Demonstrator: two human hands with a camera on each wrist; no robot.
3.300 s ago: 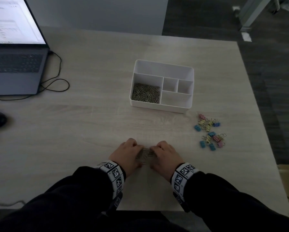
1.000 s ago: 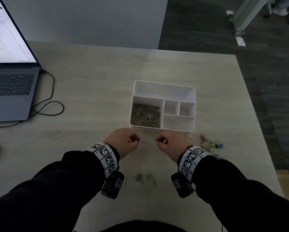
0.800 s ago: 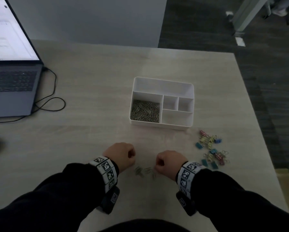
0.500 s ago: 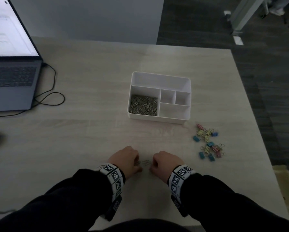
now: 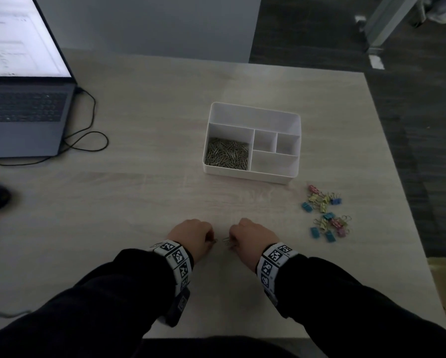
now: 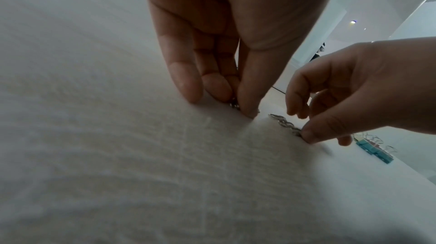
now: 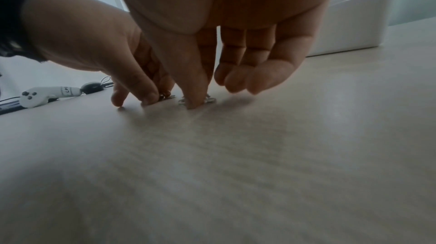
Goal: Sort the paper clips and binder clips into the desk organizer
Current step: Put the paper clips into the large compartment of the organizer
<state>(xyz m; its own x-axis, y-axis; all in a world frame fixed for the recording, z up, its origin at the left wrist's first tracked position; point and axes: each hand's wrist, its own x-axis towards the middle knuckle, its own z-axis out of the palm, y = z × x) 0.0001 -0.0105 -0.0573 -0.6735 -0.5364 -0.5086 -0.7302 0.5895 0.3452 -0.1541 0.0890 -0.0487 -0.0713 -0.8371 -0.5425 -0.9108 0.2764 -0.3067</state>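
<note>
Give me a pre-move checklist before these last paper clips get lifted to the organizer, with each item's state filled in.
1. Left hand pinches paper clips at the table: ok.
2. Right hand has its fingertips on the other loose clips: ok; a firm hold, cannot tell.
3. No clips left on the table under the hands: cannot tell, fingers hide the spot.
4. Path to the organizer is free of things: ok.
5. Near-left compartment already holding paper clips has room for more: ok.
6. Binder clips sorted: not ok, they lie on the table right of the hands.
</note>
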